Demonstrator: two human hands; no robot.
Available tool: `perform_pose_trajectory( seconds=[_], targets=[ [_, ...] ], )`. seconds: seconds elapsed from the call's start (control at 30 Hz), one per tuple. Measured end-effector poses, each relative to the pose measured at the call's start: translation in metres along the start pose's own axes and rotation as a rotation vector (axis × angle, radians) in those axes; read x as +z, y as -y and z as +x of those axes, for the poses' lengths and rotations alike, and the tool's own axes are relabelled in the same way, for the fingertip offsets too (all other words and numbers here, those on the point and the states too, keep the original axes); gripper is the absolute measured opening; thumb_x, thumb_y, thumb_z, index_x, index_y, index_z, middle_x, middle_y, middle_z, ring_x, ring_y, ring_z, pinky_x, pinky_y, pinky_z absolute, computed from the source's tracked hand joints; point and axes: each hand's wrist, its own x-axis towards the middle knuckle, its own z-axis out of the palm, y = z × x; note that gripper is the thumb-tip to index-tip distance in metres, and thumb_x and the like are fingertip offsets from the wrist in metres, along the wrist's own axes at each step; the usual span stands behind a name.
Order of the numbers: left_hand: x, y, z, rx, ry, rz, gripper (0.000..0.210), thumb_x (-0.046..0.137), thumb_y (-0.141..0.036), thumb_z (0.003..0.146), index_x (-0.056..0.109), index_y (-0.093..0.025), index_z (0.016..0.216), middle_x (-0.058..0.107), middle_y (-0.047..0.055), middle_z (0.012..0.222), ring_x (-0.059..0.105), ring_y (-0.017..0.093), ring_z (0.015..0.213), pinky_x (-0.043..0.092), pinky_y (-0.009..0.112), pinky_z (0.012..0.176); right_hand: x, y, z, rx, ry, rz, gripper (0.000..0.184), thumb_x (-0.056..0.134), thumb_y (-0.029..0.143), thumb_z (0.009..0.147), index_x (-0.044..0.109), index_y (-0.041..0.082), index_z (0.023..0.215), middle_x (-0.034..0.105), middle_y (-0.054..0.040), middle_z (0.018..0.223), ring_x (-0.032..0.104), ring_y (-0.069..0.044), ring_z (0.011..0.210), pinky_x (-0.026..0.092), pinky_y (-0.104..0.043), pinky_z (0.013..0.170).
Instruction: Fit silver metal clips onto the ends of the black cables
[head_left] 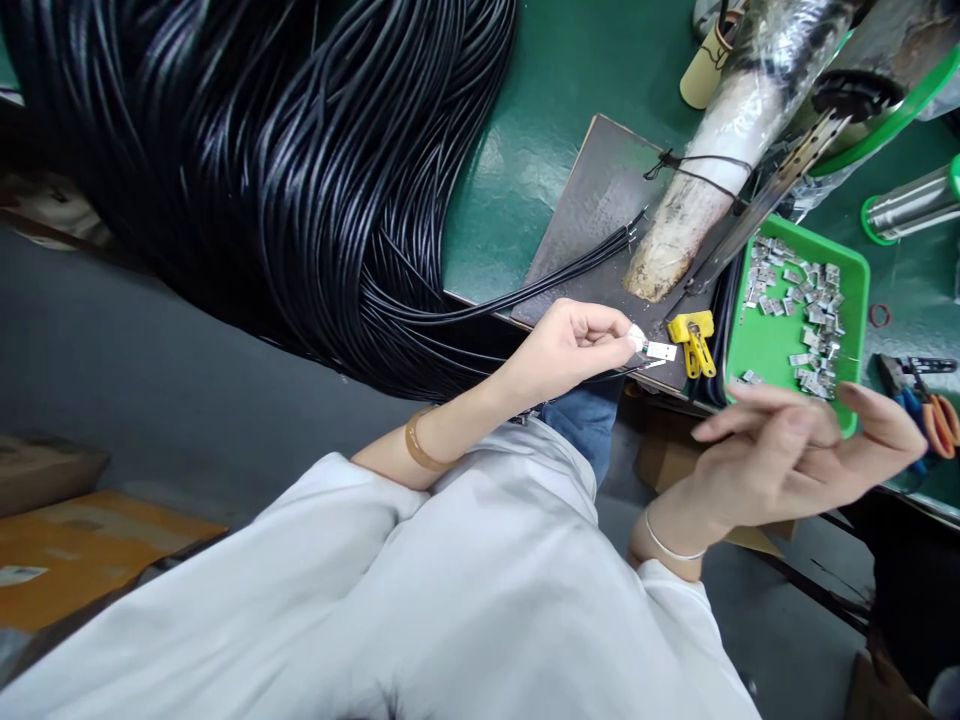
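Note:
My left hand (pixel 577 345) is closed in a pinch, and a small metal USB connector (pixel 663 351) sticks out past its fingertips. White covering wraps one fingertip, and thin wires show between it and the connector. The pinched part itself is hidden by the fingers. Just beyond the connector is a yellow clip (pixel 697 342), apart from it. My right hand (pixel 802 450) is raised at the front edge of the green tray (pixel 861 300), fingers spread and slightly blurred, with nothing seen in them. Loose metal USB connectors (pixel 817 320) lie in that tray.
A large bundle of black cables (pixel 300 170) drapes over the table's left side, some ends lying on a dark board (pixel 592 200). Beyond it leans a plastic-wrapped roll (pixel 705 190) tied with wire. Pliers (pixel 937 420) and a metal cylinder (pixel 911 203) stand at the right.

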Motion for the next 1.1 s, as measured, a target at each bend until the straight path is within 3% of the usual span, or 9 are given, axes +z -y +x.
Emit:
perform_pose_trajectory(
  seconds=[0.23,0.4,0.7,1.1],
  targets=[
    [0.003,0.001,0.0,0.053,-0.042,0.078,0.019,0.063,-0.028,0.082,0.065,-0.011,0.074,0.041,-0.004,0.058,0.032,0.004,0.053,0.024,0.019,0.049,0.02,0.002,-0.01,-0.096,-0.103,-0.042,0.013,0.071,0.029,0.084,0.062,0.022,0.091,0.075,-0.0069,0.105,0.075,-0.023,0.092,0.064,-0.038,0.073],
    [0.007,0.005,0.002,0.161,-0.164,0.283,0.017,0.059,-0.021,0.083,0.067,-0.011,0.072,0.049,-0.002,0.061,0.037,0.005,0.056,0.028,0.019,0.051,0.035,-0.002,-0.011,-0.219,-0.225,-0.046,0.011,0.069,0.014,0.084,0.062,0.021,0.089,0.076,-0.0055,0.108,0.076,-0.022,0.097,0.066,-0.04,0.083],
    [0.011,-0.003,0.002,0.268,-0.211,0.354,0.014,0.06,-0.019,0.083,0.069,-0.011,0.076,0.049,-0.004,0.058,0.03,0.003,0.051,0.024,0.016,0.046,0.031,0.01,0.0,-0.246,-0.2,-0.042,0.013,0.07,0.013,0.084,0.064,0.022,0.093,0.075,-0.0049,0.112,0.075,-0.02,0.096,0.066,-0.038,0.082],
    [0.007,0.0,-0.002,0.244,-0.183,0.488,0.016,0.059,-0.017,0.082,0.072,-0.011,0.076,0.04,-0.006,0.054,0.029,0.004,0.051,0.023,0.02,0.049,0.026,0.005,-0.009,-0.245,-0.128,-0.052,0.016,0.07,0.009,0.08,0.062,0.02,0.088,0.075,-0.0065,0.116,0.076,-0.022,0.097,0.066,-0.039,0.083]
  ],
)
